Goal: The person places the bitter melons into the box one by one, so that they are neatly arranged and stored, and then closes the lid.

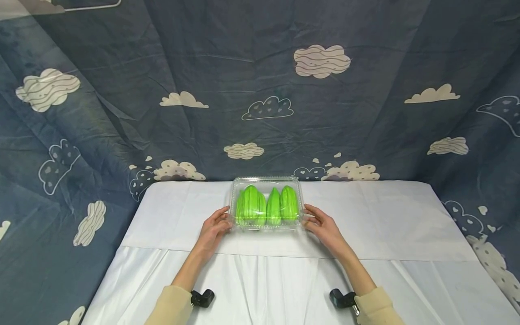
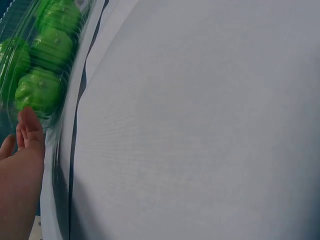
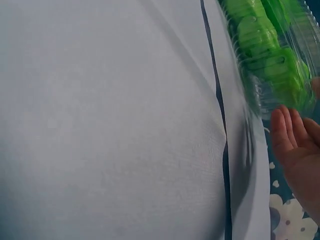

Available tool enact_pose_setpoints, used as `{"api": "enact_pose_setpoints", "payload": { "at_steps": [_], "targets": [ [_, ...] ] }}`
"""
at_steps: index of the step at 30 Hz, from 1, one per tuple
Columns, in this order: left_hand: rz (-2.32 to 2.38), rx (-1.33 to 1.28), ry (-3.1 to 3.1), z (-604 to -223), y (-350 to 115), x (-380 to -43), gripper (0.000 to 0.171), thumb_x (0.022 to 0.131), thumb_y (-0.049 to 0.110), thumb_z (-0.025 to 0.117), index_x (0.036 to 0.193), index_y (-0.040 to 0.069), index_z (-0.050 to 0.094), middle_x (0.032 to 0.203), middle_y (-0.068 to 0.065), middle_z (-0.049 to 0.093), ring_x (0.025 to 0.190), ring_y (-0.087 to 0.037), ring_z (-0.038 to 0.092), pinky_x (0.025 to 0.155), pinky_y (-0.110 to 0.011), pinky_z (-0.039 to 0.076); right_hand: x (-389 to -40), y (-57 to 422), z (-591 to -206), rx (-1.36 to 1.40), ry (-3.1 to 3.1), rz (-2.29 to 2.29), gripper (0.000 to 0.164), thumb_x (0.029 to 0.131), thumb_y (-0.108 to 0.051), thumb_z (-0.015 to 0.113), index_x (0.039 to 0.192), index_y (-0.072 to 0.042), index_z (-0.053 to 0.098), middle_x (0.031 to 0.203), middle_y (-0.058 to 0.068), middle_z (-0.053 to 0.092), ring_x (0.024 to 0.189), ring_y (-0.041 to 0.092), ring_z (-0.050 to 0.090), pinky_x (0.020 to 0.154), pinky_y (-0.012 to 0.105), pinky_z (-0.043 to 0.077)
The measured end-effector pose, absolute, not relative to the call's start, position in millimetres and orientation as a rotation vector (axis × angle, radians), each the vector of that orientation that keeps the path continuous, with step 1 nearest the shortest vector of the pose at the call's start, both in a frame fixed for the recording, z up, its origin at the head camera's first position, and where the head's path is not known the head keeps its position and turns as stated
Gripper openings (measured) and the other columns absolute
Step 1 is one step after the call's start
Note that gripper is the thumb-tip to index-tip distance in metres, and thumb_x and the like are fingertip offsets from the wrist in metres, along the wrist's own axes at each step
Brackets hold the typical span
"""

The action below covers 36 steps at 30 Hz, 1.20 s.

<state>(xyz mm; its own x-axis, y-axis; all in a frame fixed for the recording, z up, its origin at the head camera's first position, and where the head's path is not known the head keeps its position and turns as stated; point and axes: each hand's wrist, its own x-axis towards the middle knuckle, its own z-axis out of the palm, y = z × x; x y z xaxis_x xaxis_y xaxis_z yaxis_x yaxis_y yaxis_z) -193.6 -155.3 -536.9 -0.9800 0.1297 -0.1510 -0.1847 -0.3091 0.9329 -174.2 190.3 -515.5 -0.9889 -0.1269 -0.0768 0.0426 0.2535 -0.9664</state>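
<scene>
A clear plastic clamshell box (image 1: 266, 229) is at the far side of the white table, its lid down. Several bright green ridged vegetables (image 1: 250, 201) lie inside; their exact kind is unclear. My left hand (image 1: 213, 230) is at the box's left side, fingertips touching it. On the opposite side my right hand (image 1: 325, 228) has its fingers against the box's right edge. Both wrist views show mostly straight fingers, in the left (image 2: 30, 125) and the right (image 3: 285, 127), by the box's ends. Whether the box is slightly raised I cannot tell.
White cloth (image 1: 386, 216) covers the table, with a seam running across it. Behind and beside it hangs a dark blue curtain (image 1: 260, 67) with cloud prints. A small black device (image 1: 203, 298) is on the left wrist, another (image 1: 342, 298) on the right.
</scene>
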Motion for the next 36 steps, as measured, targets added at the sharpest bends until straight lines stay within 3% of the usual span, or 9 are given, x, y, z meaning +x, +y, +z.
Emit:
{"api": "enact_pose_setpoints", "payload": {
  "at_steps": [3, 7, 15, 23, 31, 36],
  "targets": [
    [2.404, -0.106, 1.694, -536, -154, -193, 0.054, 0.087, -0.013, 0.052, 0.14, -0.003, 0.047, 0.102, -0.007, 0.055, 0.082, -0.014, 0.058, 0.079, -0.028, 0.054, -172, 187, -515, -0.009, 2.396, -1.847, 0.054, 0.093, -0.007, 0.059, 0.145, -0.002, 0.045, 0.131, 0.021, 0.057, 0.112, 0.027, 0.059, 0.087, 0.023, 0.054],
    [2.408, -0.165, 1.628, -533, -152, -191, 0.049, 0.091, -0.01, 0.053, 0.139, -0.006, 0.047, 0.09, -0.006, 0.059, 0.082, -0.019, 0.063, 0.086, -0.036, 0.057, -171, 184, -516, 0.081, 2.292, -1.964, 0.045, 0.094, -0.006, 0.059, 0.138, 0.002, 0.051, 0.113, 0.025, 0.062, 0.094, 0.024, 0.064, 0.084, 0.033, 0.058],
    [2.431, -0.235, 1.562, -527, -151, -187, 0.046, 0.091, -0.012, 0.053, 0.136, -0.011, 0.048, 0.083, -0.009, 0.06, 0.079, -0.022, 0.068, 0.086, -0.036, 0.058, -169, 180, -517, 0.146, 2.126, -2.121, 0.039, 0.095, -0.001, 0.059, 0.131, 0.01, 0.052, 0.108, 0.029, 0.063, 0.093, 0.032, 0.067, 0.081, 0.033, 0.059],
    [2.46, -0.296, 1.532, -524, -150, -185, 0.043, 0.09, -0.014, 0.052, 0.133, -0.012, 0.051, 0.084, -0.015, 0.062, 0.073, -0.021, 0.069, 0.081, -0.035, 0.06, -165, 176, -513, 0.211, 2.088, -2.178, 0.037, 0.094, 0.001, 0.06, 0.128, 0.014, 0.053, 0.1, 0.025, 0.067, 0.081, 0.022, 0.069, 0.076, 0.03, 0.06],
    [2.473, -0.294, 1.547, -525, -148, -187, 0.044, 0.089, -0.015, 0.051, 0.133, -0.014, 0.049, 0.08, -0.013, 0.061, 0.071, -0.021, 0.07, 0.08, -0.034, 0.06, -166, 173, -516, 0.291, 2.094, -2.218, 0.036, 0.09, 0.005, 0.061, 0.124, 0.015, 0.056, 0.097, 0.025, 0.068, 0.072, 0.015, 0.069, 0.073, 0.028, 0.061],
    [2.46, -0.314, 1.507, -527, -149, -187, 0.044, 0.092, -0.012, 0.051, 0.136, -0.012, 0.048, 0.09, -0.017, 0.059, 0.074, -0.02, 0.067, 0.081, -0.033, 0.06, -166, 173, -519, 0.275, 2.06, -2.223, 0.037, 0.092, 0.004, 0.061, 0.127, 0.014, 0.054, 0.097, 0.023, 0.068, 0.075, 0.015, 0.069, 0.076, 0.03, 0.06]
  ]
}}
